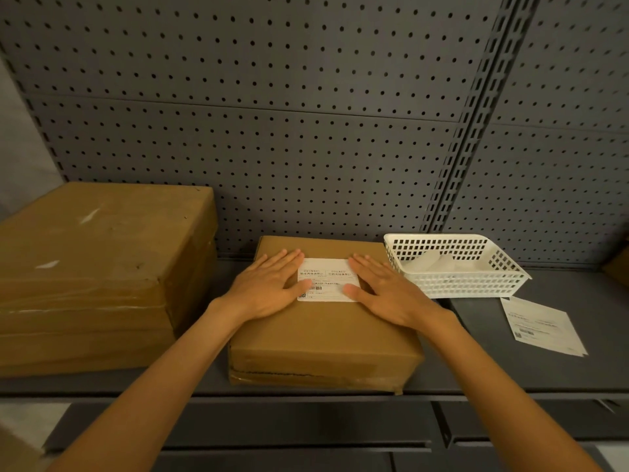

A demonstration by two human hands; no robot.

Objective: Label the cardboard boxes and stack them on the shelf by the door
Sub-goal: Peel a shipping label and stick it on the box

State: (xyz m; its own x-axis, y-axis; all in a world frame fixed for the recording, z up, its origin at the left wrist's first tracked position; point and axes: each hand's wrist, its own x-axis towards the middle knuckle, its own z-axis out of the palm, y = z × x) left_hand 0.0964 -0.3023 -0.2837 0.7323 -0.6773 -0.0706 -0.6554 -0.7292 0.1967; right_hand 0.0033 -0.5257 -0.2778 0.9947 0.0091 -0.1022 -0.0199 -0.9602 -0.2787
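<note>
A flat cardboard box (323, 338) lies on the dark shelf (510, 362) in the middle of the view. A white printed label (327, 280) sits on its top face. My left hand (269, 287) lies flat on the box with straight fingers, its thumb on the label's left edge. My right hand (384, 289) lies flat on the other side, its thumb and fingers touching the label's right edge. A larger stack of cardboard boxes (98, 277) stands to the left, with no label showing.
A white plastic basket (459, 284) with pale items inside stands right of the box. Loose white label sheets (541, 325) lie on the shelf in front of it. A grey pegboard wall (306, 131) backs the shelf. Another brown corner (617, 267) shows at far right.
</note>
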